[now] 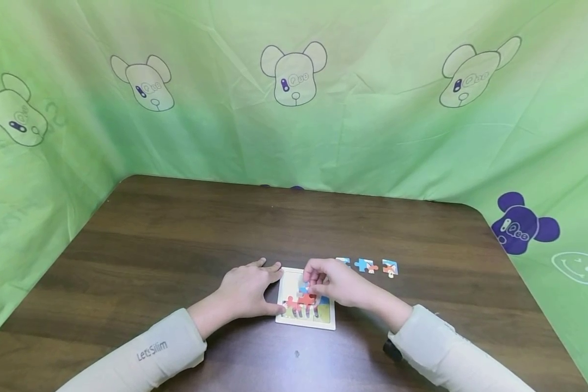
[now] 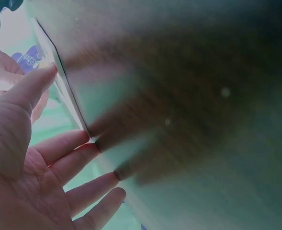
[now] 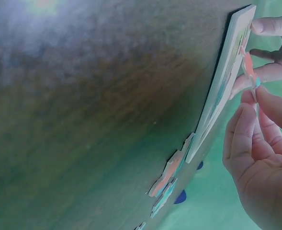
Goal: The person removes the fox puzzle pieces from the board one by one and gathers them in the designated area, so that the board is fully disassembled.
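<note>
A small jigsaw puzzle in a white frame (image 1: 306,325) lies on the table, its lower part filled with red, green and blue pieces. My left hand (image 1: 247,291) steadies the frame's left side, thumb at the lower edge and fingers near the upper corner. The fingers of that hand (image 2: 35,167) are spread and fairly straight in the left wrist view. Over the frame, my right hand (image 1: 335,280) pinches a red and blue puzzle piece (image 3: 249,68) between thumb and fingertips. In the right wrist view this piece is tilted above the frame.
Loose puzzle pieces lie behind and right of the frame: a blue and orange one (image 1: 366,265), another (image 1: 390,267) farther right, and one (image 1: 343,261) partly behind my right hand. A green printed curtain (image 1: 294,141) hangs around the brown wooden table (image 1: 201,218).
</note>
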Demonstrator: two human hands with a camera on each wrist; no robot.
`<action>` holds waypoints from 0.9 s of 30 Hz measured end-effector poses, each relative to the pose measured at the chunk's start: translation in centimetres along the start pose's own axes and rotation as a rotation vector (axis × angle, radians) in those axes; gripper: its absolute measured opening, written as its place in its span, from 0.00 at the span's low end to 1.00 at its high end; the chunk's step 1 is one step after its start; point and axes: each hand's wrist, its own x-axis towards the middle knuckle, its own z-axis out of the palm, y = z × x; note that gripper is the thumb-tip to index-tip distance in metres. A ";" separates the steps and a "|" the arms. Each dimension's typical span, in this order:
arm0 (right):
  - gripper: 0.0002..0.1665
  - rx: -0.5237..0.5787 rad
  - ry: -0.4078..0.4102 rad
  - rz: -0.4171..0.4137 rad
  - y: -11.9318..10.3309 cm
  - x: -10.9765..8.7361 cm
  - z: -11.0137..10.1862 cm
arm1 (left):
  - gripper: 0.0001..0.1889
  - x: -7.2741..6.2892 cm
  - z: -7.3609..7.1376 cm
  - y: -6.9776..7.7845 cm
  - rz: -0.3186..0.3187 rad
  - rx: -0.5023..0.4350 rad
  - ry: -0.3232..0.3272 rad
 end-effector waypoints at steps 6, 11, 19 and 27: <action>0.06 0.012 0.008 -0.011 0.1 -0.2 0.0 | 0.41 0.0 0.2 0.0 0.001 -0.003 0.002; 0.06 0.015 0.022 -0.020 0.1 -0.4 -0.3 | 0.41 0.0 0.1 0.0 0.008 0.001 0.015; 0.05 0.022 0.028 0.005 0.3 -0.9 -0.5 | 0.40 0.1 0.1 0.0 0.010 0.011 0.018; 0.06 0.017 0.043 0.006 1.0 -1.4 -0.9 | 0.40 0.1 -0.1 0.1 0.010 0.024 0.010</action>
